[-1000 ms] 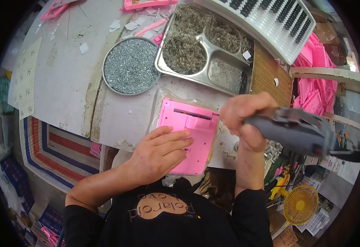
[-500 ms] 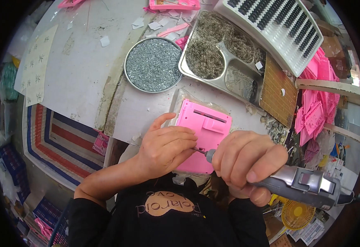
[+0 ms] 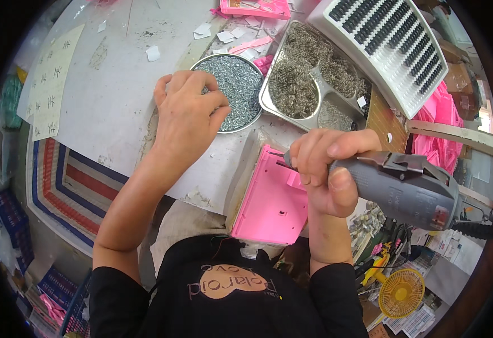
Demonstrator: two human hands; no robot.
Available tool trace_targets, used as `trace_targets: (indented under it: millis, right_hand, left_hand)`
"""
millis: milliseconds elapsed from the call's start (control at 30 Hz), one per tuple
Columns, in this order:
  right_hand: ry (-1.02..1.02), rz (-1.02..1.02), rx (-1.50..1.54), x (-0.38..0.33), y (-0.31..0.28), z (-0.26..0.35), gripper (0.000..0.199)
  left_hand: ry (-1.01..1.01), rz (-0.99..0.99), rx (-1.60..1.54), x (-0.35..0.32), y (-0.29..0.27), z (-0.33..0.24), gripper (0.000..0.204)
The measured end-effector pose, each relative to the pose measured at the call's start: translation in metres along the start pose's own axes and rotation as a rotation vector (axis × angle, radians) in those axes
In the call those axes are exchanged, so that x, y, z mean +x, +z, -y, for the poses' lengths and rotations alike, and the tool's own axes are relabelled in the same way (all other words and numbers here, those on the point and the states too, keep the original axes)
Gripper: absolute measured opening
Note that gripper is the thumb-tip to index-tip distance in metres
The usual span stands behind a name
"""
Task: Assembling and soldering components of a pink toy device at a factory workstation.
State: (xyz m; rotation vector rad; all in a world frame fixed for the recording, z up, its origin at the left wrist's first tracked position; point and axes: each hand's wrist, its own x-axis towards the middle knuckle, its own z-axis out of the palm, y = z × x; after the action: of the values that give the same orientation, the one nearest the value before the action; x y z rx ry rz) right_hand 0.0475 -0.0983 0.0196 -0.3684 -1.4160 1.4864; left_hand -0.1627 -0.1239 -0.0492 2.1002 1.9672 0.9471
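Note:
My left hand (image 3: 185, 115) reaches over the left side of a round metal dish (image 3: 261, 110) full of small silver screws (image 3: 236, 90). Its thumb and fingers are curled together at the screws; whatever they pinch is hidden. In my right hand (image 3: 328, 163) is a grey electric screwdriver (image 3: 398, 191), held nearly level with its tip pointing left. The tip hovers over the far end of a pink plastic panel (image 3: 274, 205), which lies in front of me on a plastic-wrapped pad (image 3: 241, 188). My right hand hides the panel's right part.
Right of the dish stands a divided metal tray (image 3: 264, 101) of small springs. Beyond it is a white rack (image 3: 365, 53) with rows of black pieces. Pink parts (image 3: 438, 110) are piled at the right, past a brown board (image 3: 386, 112). Paper scraps (image 3: 153, 53) lie about the table.
My left hand has left the panel and moved up to the screw dish. The screwdriver has lifted from the panel's lower middle and moved toward its far end.

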Motion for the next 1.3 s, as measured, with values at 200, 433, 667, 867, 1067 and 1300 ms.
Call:
trace_targets:
  millis: [200,433,667,867,1067,1300]
  right_hand:
    - [0.036,-0.008,-0.041,-0.003,0.001,-0.017,0.022]
    - [0.036,-0.028,-0.195,0.002,0.002,-0.020,0.027]
    - [0.043,0.012,-0.130,-0.018,0.017,-0.002,0.029]
    - [0.065,0.016,-0.157,-0.025,0.014,-0.003,0.023]
    - [0.020,0.091,0.101,-0.015,0.024,0.037,0.031]
    - [0.051,0.064,0.131,-0.029,0.038,0.037,0.033]
  left_hand:
    - [0.056,-0.115,-0.055,0.002,0.004,0.005,0.005]
    - [0.113,-0.045,-0.183,-0.014,0.000,-0.013,0.019]
    - [0.146,-0.003,-0.285,-0.041,-0.008,-0.030,0.011]
    - [0.189,-0.002,-0.362,-0.061,-0.008,-0.043,0.016]
    - [0.219,-0.023,-0.423,-0.061,-0.013,-0.056,0.020]
    - [0.289,0.105,-0.391,-0.068,-0.023,-0.054,0.020]
